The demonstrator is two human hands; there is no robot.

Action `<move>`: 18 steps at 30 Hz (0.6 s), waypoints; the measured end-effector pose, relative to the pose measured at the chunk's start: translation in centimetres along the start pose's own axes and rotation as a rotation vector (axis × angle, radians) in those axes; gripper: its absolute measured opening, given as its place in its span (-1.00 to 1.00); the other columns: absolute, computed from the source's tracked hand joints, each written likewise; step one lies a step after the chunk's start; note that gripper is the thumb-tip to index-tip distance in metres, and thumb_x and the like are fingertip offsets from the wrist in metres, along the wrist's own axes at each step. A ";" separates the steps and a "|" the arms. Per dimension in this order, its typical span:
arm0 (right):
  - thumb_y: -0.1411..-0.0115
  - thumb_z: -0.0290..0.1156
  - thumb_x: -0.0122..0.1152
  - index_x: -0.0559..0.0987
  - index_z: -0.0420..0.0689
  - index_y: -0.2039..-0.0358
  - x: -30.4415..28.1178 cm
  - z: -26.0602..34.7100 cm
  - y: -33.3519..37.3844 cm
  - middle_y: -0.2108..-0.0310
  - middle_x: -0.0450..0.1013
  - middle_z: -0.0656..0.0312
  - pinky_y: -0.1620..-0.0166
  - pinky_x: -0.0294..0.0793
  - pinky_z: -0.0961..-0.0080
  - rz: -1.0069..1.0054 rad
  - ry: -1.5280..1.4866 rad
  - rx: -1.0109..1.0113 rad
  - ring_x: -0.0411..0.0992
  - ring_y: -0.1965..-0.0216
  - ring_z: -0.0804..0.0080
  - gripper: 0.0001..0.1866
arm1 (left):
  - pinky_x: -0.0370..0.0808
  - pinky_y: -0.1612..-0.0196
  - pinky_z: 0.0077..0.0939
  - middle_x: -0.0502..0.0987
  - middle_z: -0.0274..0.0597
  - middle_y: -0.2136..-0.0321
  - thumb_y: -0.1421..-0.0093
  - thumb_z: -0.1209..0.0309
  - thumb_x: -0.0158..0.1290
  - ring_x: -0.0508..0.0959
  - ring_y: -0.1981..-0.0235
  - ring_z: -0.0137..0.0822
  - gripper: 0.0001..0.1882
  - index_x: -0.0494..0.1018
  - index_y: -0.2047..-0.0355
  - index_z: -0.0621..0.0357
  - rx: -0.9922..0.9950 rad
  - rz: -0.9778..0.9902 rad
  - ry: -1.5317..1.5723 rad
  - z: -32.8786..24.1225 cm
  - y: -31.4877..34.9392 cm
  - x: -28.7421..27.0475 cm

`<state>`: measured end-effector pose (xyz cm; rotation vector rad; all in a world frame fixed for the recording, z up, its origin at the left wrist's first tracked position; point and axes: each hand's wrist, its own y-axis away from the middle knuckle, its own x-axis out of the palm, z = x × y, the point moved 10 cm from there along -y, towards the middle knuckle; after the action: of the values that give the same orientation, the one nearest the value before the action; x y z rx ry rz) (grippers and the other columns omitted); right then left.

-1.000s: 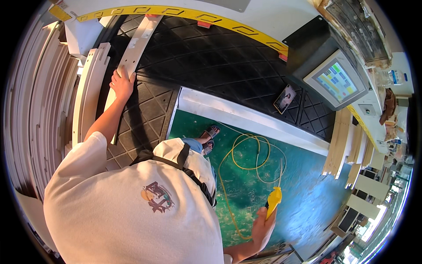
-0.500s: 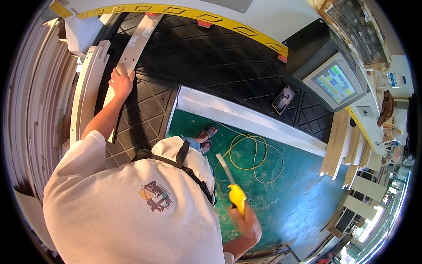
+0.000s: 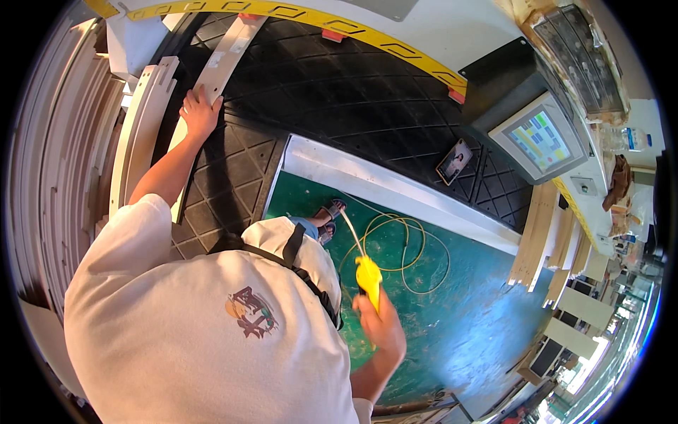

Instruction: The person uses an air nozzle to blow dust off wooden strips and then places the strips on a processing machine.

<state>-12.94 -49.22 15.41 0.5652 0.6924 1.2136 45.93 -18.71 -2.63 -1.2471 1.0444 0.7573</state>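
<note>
My left hand [image 3: 200, 114] lies with fingers spread across a long, pale, narrow board [image 3: 227, 58], which has small holes along its face. This board rests on a black, grooved work surface [image 3: 311, 92]. At lower centre, my right hand [image 3: 382, 328] is closed round the handle of a yellow air blow gun [image 3: 369, 274]. Its thin nozzle points up and left, over the floor near my feet. The trigger is partly hidden by my fingers.
Another pale board [image 3: 143, 127] stands left of my left arm, beside stacked boards [image 3: 70, 134]. A coiled yellow hose [image 3: 402, 267] lies on the green floor. To the right are a touchscreen panel [image 3: 540, 138], a phone [image 3: 454, 162] and pale wooden pieces [image 3: 540, 237].
My right hand has moved up and slightly left with the air blow gun, and the nozzle has swung closer to my feet. My left hand stays on the board.
</note>
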 end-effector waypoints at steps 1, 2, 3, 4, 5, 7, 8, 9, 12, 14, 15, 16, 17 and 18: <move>-0.48 -0.10 0.12 0.49 -0.16 -0.15 -0.1 1.2 -1.6 0.43 0.49 0.32 0.40 0.40 0.46 -0.094 0.099 -0.060 0.35 0.54 0.56 -0.57 | 0.29 -0.18 0.33 0.26 0.31 -0.31 -0.33 -0.15 0.09 0.31 -0.30 0.26 -0.20 0.21 -0.40 0.04 -0.003 -0.002 -0.001 0.1 -0.1 -0.2; -0.48 -0.11 0.13 0.48 -0.17 -0.15 -0.2 2.5 -2.9 0.40 0.52 0.27 0.33 0.46 0.42 -0.186 0.198 -0.123 0.42 0.49 0.50 -0.57 | 0.29 -0.17 0.33 0.26 0.30 -0.31 -0.32 -0.17 0.09 0.31 -0.30 0.25 -0.18 0.21 -0.40 0.04 -0.002 0.009 0.017 0.3 -0.1 -0.2; -0.48 -0.11 0.13 0.48 -0.17 -0.15 0.3 3.3 -4.1 0.40 0.52 0.27 0.33 0.46 0.42 -0.184 0.199 -0.126 0.42 0.49 0.50 -0.57 | 0.29 -0.16 0.32 0.27 0.29 -0.30 -0.30 -0.19 0.09 0.31 -0.29 0.24 -0.17 0.20 -0.40 0.05 -0.001 0.022 0.037 0.4 -0.1 -0.2; -0.47 -0.07 0.12 0.44 -0.19 -0.21 1.6 3.9 -5.3 0.27 0.54 0.00 0.20 0.49 0.22 -0.095 0.218 -0.138 0.47 0.27 0.07 -0.50 | 0.29 -0.16 0.32 0.27 0.29 -0.30 -0.30 -0.19 0.09 0.31 -0.29 0.24 -0.17 0.20 -0.40 0.05 -0.004 0.018 0.034 0.3 0.1 -0.4; -0.46 -0.04 0.12 0.40 -0.20 -0.26 2.9 4.7 -6.4 0.15 0.56 -0.26 0.07 0.51 0.01 -0.005 0.237 -0.152 0.52 0.04 -0.35 -0.44 | 0.30 -0.16 0.31 0.27 0.28 -0.30 -0.30 -0.19 0.10 0.31 -0.28 0.24 -0.16 0.20 -0.40 0.04 -0.004 0.022 0.015 0.1 0.6 -0.6; -0.46 -0.04 0.11 0.41 -0.21 -0.24 3.8 7.3 -8.1 0.15 0.56 -0.26 0.07 0.51 -0.01 0.002 0.246 -0.182 0.52 0.05 -0.35 -0.45 | 0.29 -0.16 0.29 0.26 0.29 -0.31 -0.30 -0.17 0.11 0.31 -0.28 0.25 -0.16 0.19 -0.40 0.05 0.010 0.016 -0.010 -1.0 2.1 -1.5; -0.47 -0.05 0.10 0.41 -0.22 -0.22 4.2 8.7 -8.9 0.15 0.57 -0.27 0.07 0.50 -0.02 0.003 0.249 -0.210 0.52 0.05 -0.36 -0.47 | 0.26 -0.19 0.28 0.25 0.31 -0.31 -0.30 -0.15 0.12 0.29 -0.28 0.27 -0.16 0.18 -0.40 0.08 0.017 0.036 0.067 -1.7 3.0 -2.1; -0.47 -0.03 0.07 0.42 -0.20 -0.20 4.5 9.4 -9.8 0.14 0.56 -0.30 0.07 0.49 -0.09 0.009 0.244 -0.201 0.52 0.05 -0.36 -0.48 | 0.25 -0.20 0.27 0.25 0.32 -0.31 -0.30 -0.13 0.12 0.28 -0.29 0.28 -0.17 0.19 -0.40 0.09 0.036 0.061 0.077 -2.7 4.2 -3.1; -0.48 -0.01 0.03 0.42 -0.17 -0.18 6.4 10.6 -12.5 0.13 0.56 -0.31 0.06 0.49 -0.12 0.069 0.405 -0.248 0.52 0.05 -0.36 -0.49 | 0.19 -0.26 0.24 0.20 0.35 -0.34 -0.30 -0.07 0.16 0.23 -0.33 0.30 -0.20 0.23 -0.39 0.11 0.079 0.119 0.167 -5.1 8.7 -6.2; -0.47 0.00 0.03 0.42 -0.17 -0.17 7.4 11.4 -14.0 0.14 0.56 -0.32 0.06 0.50 -0.13 0.129 0.431 -0.267 0.52 0.06 -0.36 -0.49 | 0.17 -0.28 0.23 0.19 0.37 -0.35 -0.27 -0.03 0.20 0.22 -0.34 0.30 -0.19 0.24 -0.38 0.12 0.125 0.180 0.222 -7.3 11.7 -8.4; -0.47 0.01 0.03 0.43 -0.16 -0.17 8.1 11.8 -14.7 0.14 0.55 -0.33 0.05 0.50 -0.14 0.178 0.444 -0.287 0.52 0.06 -0.37 -0.49 | 0.16 -0.30 0.22 0.19 0.37 -0.35 -0.25 -0.02 0.21 0.22 -0.34 0.29 -0.19 0.26 -0.37 0.13 0.157 0.209 0.259 -8.5 13.0 -9.5; -0.47 0.01 0.03 0.43 -0.16 -0.17 8.3 12.1 -15.7 0.14 0.55 -0.33 0.05 0.50 -0.14 0.201 0.455 -0.300 0.52 0.06 -0.37 -0.49 | 0.14 -0.31 0.21 0.19 0.38 -0.35 -0.24 -0.01 0.23 0.22 -0.34 0.28 -0.20 0.27 -0.36 0.13 0.186 0.237 0.294 -9.6 14.2 -10.5; -0.47 0.02 0.03 0.43 -0.17 -0.15 7.5 12.1 -17.0 0.15 0.56 -0.33 0.05 0.50 -0.14 0.160 0.486 -0.275 0.52 0.06 -0.37 -0.49 | 0.13 -0.33 0.21 0.20 0.37 -0.35 -0.23 -0.01 0.24 0.21 -0.34 0.27 -0.20 0.28 -0.36 0.12 0.206 0.255 0.306 -10.5 15.5 -11.2; -0.46 0.02 0.04 0.44 -0.18 -0.13 6.4 12.4 -18.1 0.15 0.56 -0.32 0.05 0.49 -0.15 0.119 0.520 -0.251 0.52 0.05 -0.37 -0.49 | 0.12 -0.34 0.21 0.20 0.36 -0.34 -0.22 -0.02 0.24 0.21 -0.34 0.26 -0.20 0.28 -0.35 0.11 0.224 0.274 0.318 -11.2 16.6 -11.8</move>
<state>9.14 -48.08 9.55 0.0759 0.9312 1.5536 24.19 -25.49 2.04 -1.0628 1.5395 0.6372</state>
